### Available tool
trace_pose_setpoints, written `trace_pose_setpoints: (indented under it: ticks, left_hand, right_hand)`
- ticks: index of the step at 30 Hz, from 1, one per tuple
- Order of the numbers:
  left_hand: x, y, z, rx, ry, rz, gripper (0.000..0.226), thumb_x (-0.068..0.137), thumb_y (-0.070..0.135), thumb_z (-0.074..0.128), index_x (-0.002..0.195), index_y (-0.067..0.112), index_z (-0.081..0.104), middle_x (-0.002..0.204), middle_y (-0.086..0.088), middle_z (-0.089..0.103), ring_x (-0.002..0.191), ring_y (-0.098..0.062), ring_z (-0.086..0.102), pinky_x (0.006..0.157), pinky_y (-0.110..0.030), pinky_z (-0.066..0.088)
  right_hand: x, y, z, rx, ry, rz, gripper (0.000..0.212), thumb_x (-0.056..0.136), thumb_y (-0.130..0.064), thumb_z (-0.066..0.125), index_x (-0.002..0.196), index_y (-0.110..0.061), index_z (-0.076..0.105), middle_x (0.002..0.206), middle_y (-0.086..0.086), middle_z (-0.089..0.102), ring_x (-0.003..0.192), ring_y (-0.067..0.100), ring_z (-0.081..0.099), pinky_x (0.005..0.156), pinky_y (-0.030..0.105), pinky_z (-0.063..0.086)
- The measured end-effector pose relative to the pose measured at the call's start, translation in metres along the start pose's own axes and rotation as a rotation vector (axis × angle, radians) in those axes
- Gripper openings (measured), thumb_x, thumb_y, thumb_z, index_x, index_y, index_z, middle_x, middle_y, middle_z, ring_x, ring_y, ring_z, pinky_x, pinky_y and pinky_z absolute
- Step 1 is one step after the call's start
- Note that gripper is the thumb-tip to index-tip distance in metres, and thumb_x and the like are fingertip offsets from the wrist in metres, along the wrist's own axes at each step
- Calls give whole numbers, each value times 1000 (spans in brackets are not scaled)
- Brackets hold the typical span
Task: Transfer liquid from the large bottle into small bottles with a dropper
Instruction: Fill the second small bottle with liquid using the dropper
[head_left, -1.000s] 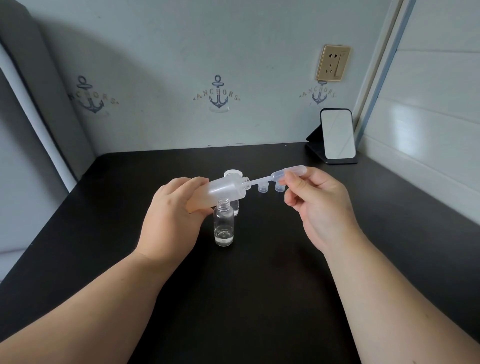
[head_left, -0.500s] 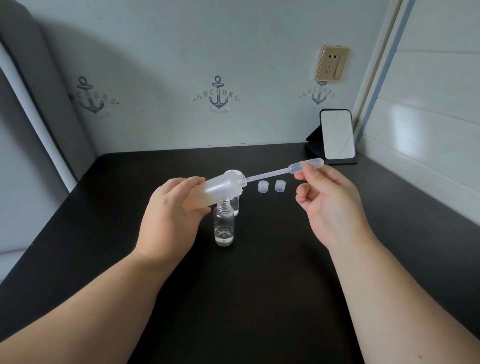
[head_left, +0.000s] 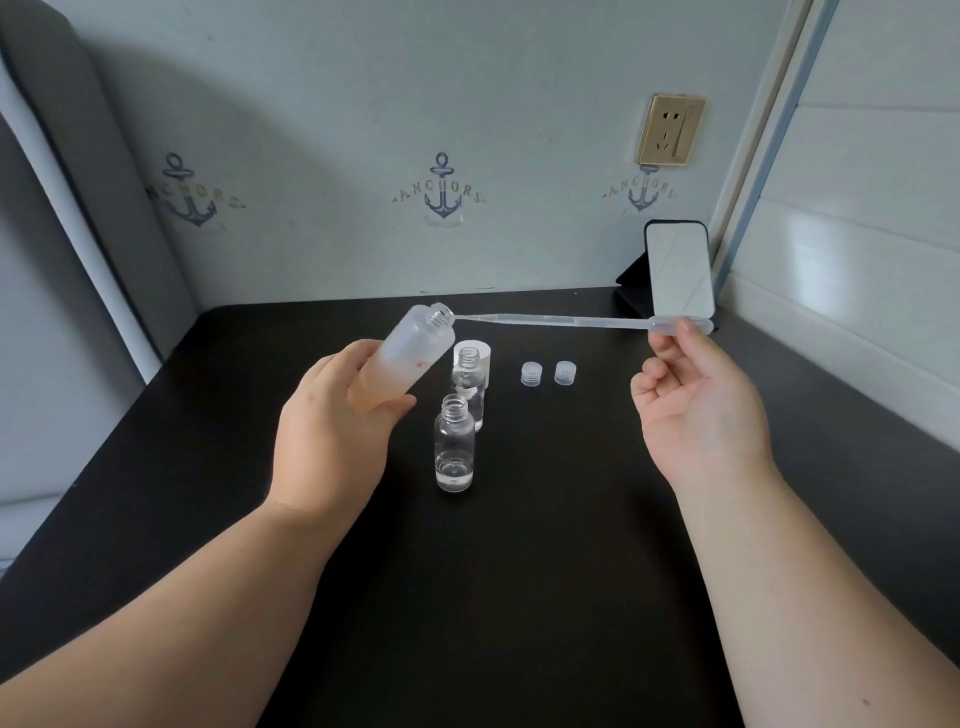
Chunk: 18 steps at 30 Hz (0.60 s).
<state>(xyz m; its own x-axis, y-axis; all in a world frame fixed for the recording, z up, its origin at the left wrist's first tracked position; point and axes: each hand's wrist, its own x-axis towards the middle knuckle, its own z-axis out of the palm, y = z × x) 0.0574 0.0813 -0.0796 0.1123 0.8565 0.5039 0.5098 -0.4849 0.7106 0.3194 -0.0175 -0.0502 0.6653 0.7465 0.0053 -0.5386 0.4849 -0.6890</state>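
Head view: the dropper (head_left: 576, 321) has been drawn almost wholly out of the large bottle (head_left: 402, 361) over the last second; a second ago its stem was sunk deep in the neck, and now only the tip lies at the mouth. The bulb is pinched between thumb and forefinger of the right hand (head_left: 696, 410), which has been carried well to the right of the large bottle. The large bottle is gripped by the curled fingers of the left hand (head_left: 332, 431) and is held tilted, mouth up and to the right, more upright than before. From this it is judged that a draw of liquid has been finished and that the delivery into a small bottle comes next; whether liquid is held in the stem cannot be told.

The front small bottle (head_left: 454, 441) stands just below and right of the large bottle, open, with a little clear liquid at its bottom. The rear small bottle (head_left: 469, 384) stands just behind it, also open, with a white cap (head_left: 482, 351) close behind. Two small caps (head_left: 548, 373) lie on the black table (head_left: 519, 597) well to the right of the large bottle. A mirror stand (head_left: 680, 275) is set far to its right, by the wall.

The tilted large bottle hangs partly over the small bottles and may be found in the dropper's way.
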Motion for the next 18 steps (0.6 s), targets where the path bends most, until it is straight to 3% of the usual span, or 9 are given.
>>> trace_pose_setpoints:
  ticks: [2, 5, 9, 14, 18]
  left_hand:
    - [0, 0, 0, -44, 4, -26, 39, 85, 31, 77, 112, 49, 55, 100, 26, 58, 98, 11, 52, 74, -14, 38]
    - [0, 1, 2, -131, -9, -96, 44, 85, 35, 78, 112, 53, 49, 101, 29, 59, 95, 2, 60, 75, -22, 47]
    - [1, 1, 4, -170, -9, -139, 45, 85, 39, 77, 117, 48, 47, 98, 34, 56, 90, 15, 57, 60, -9, 43]
    - [3, -1, 6, -177, -26, -156, 49, 84, 43, 78, 118, 47, 43, 101, 32, 55, 91, 11, 55, 69, -13, 40]
    - [5, -6, 9, -179, -40, -172, 59, 81, 46, 79, 130, 36, 47, 106, 27, 56, 95, 6, 57, 72, -17, 44]
  right_hand:
    - [0, 0, 0, 19, -3, 6, 21, 94, -16, 69, 76, -13, 80, 80, 0, 69, 59, 11, 52, 59, 19, 44]
    - [1, 0, -1, 17, -27, 7, 24, 94, -16, 67, 74, -14, 79, 78, -1, 67, 60, 11, 51, 60, 19, 43]
    - [2, 1, -3, 0, -36, 3, 25, 92, -16, 65, 71, -14, 77, 75, -2, 64, 59, 12, 50, 59, 19, 41]
    - [3, 3, -1, -17, -27, 10, 16, 83, -15, 69, 70, -12, 77, 71, -1, 64, 58, 13, 49, 59, 21, 39]
    - [4, 4, 0, -45, -25, 11, 17, 83, -14, 69, 67, -11, 75, 72, 0, 65, 58, 13, 50, 59, 21, 40]
